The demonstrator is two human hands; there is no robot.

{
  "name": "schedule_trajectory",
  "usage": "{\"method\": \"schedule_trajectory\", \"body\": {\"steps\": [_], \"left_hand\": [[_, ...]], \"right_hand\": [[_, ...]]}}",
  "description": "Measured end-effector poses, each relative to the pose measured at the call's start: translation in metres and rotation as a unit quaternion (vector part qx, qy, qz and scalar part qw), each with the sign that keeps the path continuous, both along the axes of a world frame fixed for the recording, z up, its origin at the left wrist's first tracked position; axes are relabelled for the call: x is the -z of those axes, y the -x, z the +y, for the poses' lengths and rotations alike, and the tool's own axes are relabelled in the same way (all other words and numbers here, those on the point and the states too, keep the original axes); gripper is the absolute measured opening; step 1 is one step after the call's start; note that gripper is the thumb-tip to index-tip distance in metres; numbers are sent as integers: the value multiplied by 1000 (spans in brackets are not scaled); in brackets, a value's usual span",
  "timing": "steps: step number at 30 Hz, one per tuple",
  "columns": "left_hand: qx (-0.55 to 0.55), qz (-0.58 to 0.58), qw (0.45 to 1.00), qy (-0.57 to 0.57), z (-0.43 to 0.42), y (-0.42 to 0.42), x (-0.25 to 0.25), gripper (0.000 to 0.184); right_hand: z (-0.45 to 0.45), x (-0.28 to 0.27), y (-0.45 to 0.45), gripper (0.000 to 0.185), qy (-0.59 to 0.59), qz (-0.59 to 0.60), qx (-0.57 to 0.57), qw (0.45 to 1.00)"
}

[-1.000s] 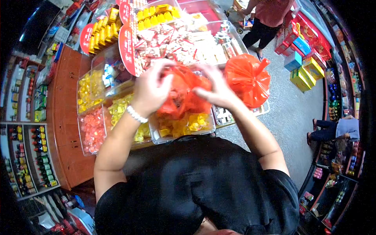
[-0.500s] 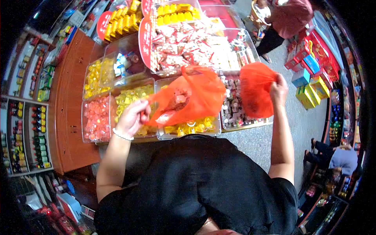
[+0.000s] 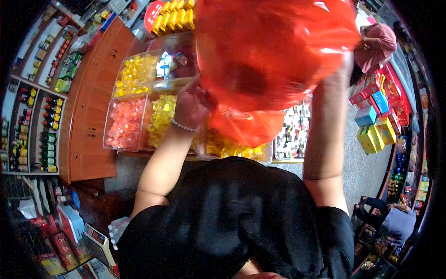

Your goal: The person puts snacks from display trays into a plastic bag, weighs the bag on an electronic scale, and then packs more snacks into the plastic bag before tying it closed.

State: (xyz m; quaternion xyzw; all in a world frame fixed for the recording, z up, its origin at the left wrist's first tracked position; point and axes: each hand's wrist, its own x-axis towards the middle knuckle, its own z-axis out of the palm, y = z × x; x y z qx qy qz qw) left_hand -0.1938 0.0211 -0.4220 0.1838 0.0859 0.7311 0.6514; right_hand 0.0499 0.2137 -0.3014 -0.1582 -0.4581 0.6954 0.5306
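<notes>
A large red plastic bag (image 3: 274, 51) billows up close to the camera, over the candy display. My left hand (image 3: 193, 104), with a beaded bracelet at the wrist, is closed on red plastic at the bag's lower left edge. Below the big bag hangs a second, lower stretch of red plastic (image 3: 248, 125), with pale shapes faintly visible; whether it is a separate bag is unclear. My right hand (image 3: 344, 67) is raised at the bag's right side, smeared by motion, its fingers hidden. Bins of pink candies (image 3: 125, 123) and yellow candies (image 3: 162, 116) lie beneath.
A wooden cabinet (image 3: 95, 111) and bottle shelves (image 3: 35, 125) stand left. Coloured boxes (image 3: 376, 125) are stacked on the right-hand floor. One person in a pink top (image 3: 376, 44) is at upper right; another in light clothing (image 3: 395, 228) is at lower right.
The red bag at my right hand has swung up toward the camera and swelled, covering much of the display. My left hand has moved right and up. The view has shifted slightly.
</notes>
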Motion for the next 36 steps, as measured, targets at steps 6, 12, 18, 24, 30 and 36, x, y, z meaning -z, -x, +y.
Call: {"method": "schedule_trajectory", "body": {"steps": [6, 12, 18, 24, 30, 36], "left_hand": [[-94, 87, 987, 100, -35, 6, 4, 38], [-21, 80, 993, 89, -60, 20, -7, 37], [-99, 137, 959, 230, -38, 11, -22, 33], [-195, 176, 938, 226, -45, 39, -6, 27], [-173, 210, 934, 231, -41, 1, -41, 34], [-242, 247, 912, 220, -47, 15, -22, 37]], "right_hand": [[-43, 78, 71, 29, 286, 122, -54, 949], [-18, 75, 29, 33, 29, -38, 9, 999], [-28, 71, 55, 35, -388, -264, 166, 867], [-59, 58, 44, 20, -565, -365, 107, 732], [-42, 29, 52, 32, -642, -392, 99, 652], [-53, 64, 60, 28, -634, -594, 2, 495]]}}
